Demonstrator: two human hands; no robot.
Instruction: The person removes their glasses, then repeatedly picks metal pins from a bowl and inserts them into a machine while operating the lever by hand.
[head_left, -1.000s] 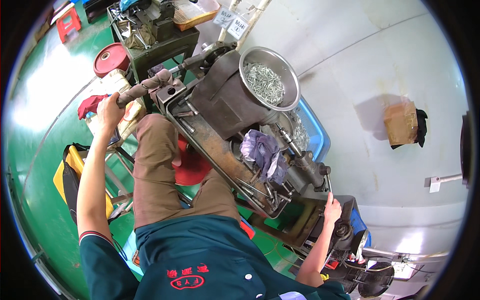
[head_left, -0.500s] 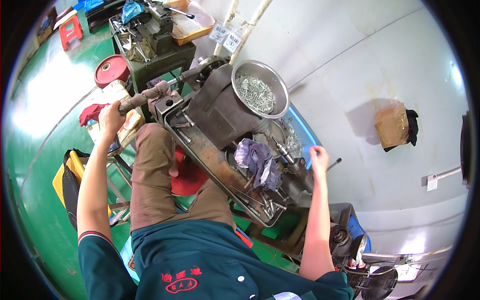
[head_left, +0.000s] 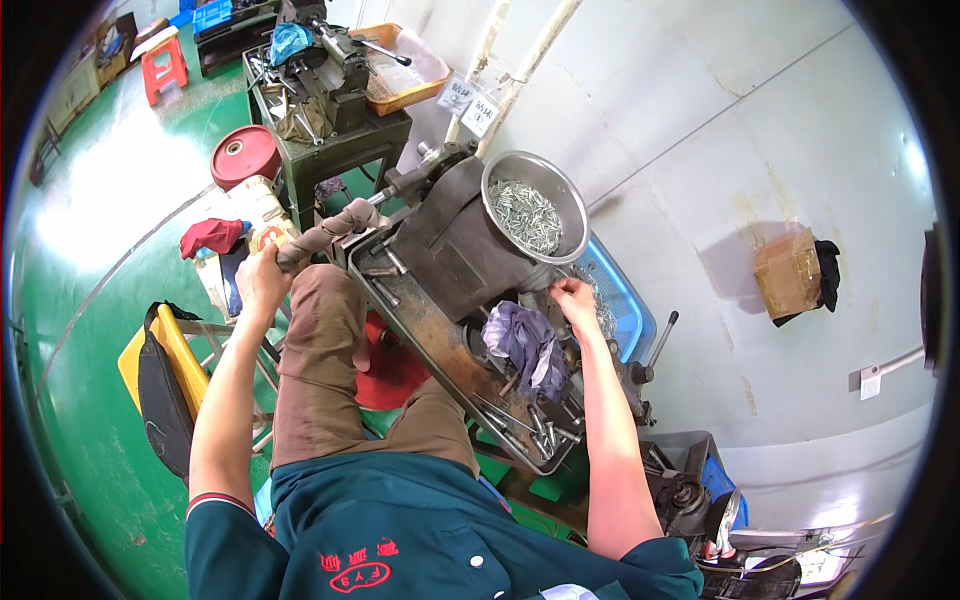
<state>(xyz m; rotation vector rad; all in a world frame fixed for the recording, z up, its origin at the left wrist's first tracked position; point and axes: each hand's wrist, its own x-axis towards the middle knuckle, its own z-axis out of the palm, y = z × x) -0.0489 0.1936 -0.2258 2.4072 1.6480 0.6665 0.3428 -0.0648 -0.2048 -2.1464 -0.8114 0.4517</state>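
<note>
a rod-shaped lever handle wrapped in brown cloth (head_left: 335, 231) slants from lower left to upper right, at the left end of a dark grey, blocky metal machine (head_left: 440, 245). on the machine's right side sits a round, silver metal bowl (head_left: 567, 195), holding many small, shiny metal pins (head_left: 524, 217).
</note>
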